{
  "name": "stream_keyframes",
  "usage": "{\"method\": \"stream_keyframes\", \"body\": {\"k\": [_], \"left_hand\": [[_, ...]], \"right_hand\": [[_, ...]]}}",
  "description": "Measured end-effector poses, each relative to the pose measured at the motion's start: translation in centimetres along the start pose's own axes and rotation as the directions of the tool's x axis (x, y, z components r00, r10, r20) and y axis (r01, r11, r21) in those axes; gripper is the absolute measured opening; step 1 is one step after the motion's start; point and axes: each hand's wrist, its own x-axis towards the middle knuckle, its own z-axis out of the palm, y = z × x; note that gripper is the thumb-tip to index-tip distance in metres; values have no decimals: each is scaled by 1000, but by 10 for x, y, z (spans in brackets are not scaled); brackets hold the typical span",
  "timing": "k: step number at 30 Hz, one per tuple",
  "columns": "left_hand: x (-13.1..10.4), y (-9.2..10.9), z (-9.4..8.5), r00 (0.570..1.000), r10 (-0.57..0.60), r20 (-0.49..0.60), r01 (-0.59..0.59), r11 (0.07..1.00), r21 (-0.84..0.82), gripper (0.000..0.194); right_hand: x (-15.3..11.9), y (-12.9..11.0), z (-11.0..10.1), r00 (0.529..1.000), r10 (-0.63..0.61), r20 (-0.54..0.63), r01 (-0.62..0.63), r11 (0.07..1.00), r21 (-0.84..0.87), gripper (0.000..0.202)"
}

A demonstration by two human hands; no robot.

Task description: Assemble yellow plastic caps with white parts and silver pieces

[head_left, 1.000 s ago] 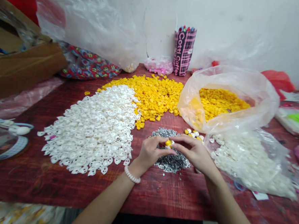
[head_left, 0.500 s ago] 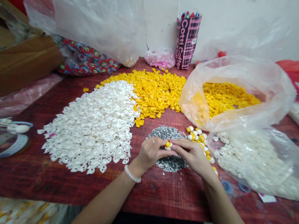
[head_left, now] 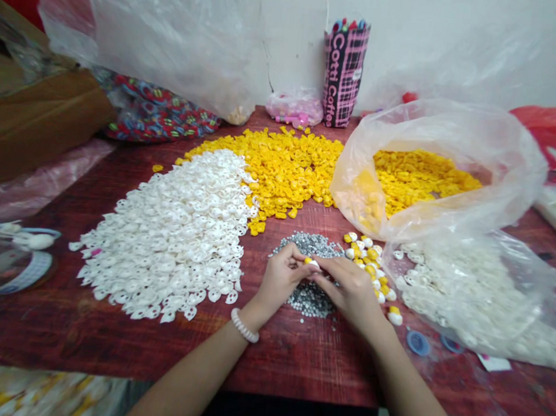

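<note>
Between the fingertips of both hands is a small yellow and white piece [head_left: 311, 263]. My left hand [head_left: 283, 276], with a pale beaded band at the wrist, pinches it from the left. My right hand [head_left: 348, 287] grips the same piece from the right. Beneath them spreads a pile of small grey discs [head_left: 312, 300], partly hidden by the hands. Beside my right hand lies a group of joined yellow and white pieces [head_left: 372, 254]. A large heap of white pieces [head_left: 177, 227] lies to the left, and a heap of yellow pieces [head_left: 290, 168] lies behind.
An open plastic bag [head_left: 507, 159] with yellow pieces stands at the right, above a clear bag of white pieces [head_left: 480, 295]. Blue round lids [head_left: 418, 343] lie near the front right. A plaid bag [head_left: 345, 74] stands by the wall. A clear round container [head_left: 15, 261] is at far left.
The held piece has turned between my fingers, and my right hand's fingers have curled in more. My right hand has shifted slightly left, uncovering more of the joined pieces beside it.
</note>
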Motion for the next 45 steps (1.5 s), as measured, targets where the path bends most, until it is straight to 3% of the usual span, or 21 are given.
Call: {"method": "stream_keyframes", "body": {"k": [4, 7, 8, 10, 12, 14, 16, 19, 23, 28, 30, 32, 34, 36, 38, 40, 42, 43, 45], "left_hand": [[4, 2, -6, 998, 27, 51, -30, 998, 47, 32], [11, 4, -20, 989, 115, -89, -78, 937, 340, 33], [15, 4, -26, 972, 171, -160, -70, 865, 497, 32], [22, 5, -40, 927, 304, -220, -24, 632, 775, 30], [27, 5, -51, 895, 391, -213, 49, 391, 919, 28], [31, 5, -60, 894, 400, -200, 118, 221, 968, 29], [32, 4, -64, 910, 371, -187, 148, 131, 980, 27], [31, 3, -65, 924, 346, -166, 141, 96, 985, 23], [30, 1, -66, 925, 348, -153, 119, 117, 986, 19], [30, 0, -66, 924, 357, -136, 100, 117, 988, 20], [29, -1, -67, 927, 351, -134, 99, 117, 988, 21], [29, -1, -67, 930, 345, -129, 90, 126, 988, 20], [29, -1, -69, 928, 347, -134, 90, 141, 986, 20], [30, -1, -70, 923, 353, -155, 98, 176, 980, 21], [31, -2, -71, 911, 360, -199, 93, 291, 952, 21], [33, -1, -69, 895, 356, -267, 35, 542, 839, 20], [34, 1, -64, 894, 286, -344, -59, 838, 542, 20], [33, 3, -60, 907, 215, -361, -92, 939, 331, 20], [31, 9, -51, 949, 49, -312, -80, 993, -87, 21]], "right_hand": [[0, 7, -10, 1000, 9, 16, -8, 997, -73, 23], [-5, 23, -27, 995, 73, -61, -84, 976, -203, 25], [-8, 29, -33, 992, 100, -82, -118, 961, -252, 27], [-17, 42, -45, 985, 149, -89, -171, 920, -352, 30], [-28, 52, -53, 979, 193, -65, -201, 871, -449, 33], [-37, 57, -56, 971, 238, -32, -219, 821, -528, 35], [-43, 58, -56, 963, 268, -1, -220, 787, -576, 36], [-46, 56, -54, 963, 266, 47, -184, 773, -607, 38], [-43, 50, -55, 968, 248, 34, -175, 766, -618, 37], [-33, 33, -60, 962, 183, -203, -264, 821, -506, 30], [-26, 23, -56, 952, 179, -246, -271, 867, -418, 26], [-17, 13, -48, 968, 180, -176, -230, 919, -322, 24], [-7, 5, -35, 986, 167, -5, -163, 952, -259, 24], [4, 1, -20, 972, 151, 178, -104, 963, -250, 22], [12, 3, -7, 941, 155, 302, -67, 957, -284, 20], [18, 7, 4, 916, 179, 359, -56, 943, -327, 18], [20, 12, 12, 908, 200, 369, -70, 939, -336, 16], [20, 14, 15, 910, 205, 362, -86, 944, -318, 14], [19, 15, 19, 919, 217, 328, -133, 956, -260, 11]]}}
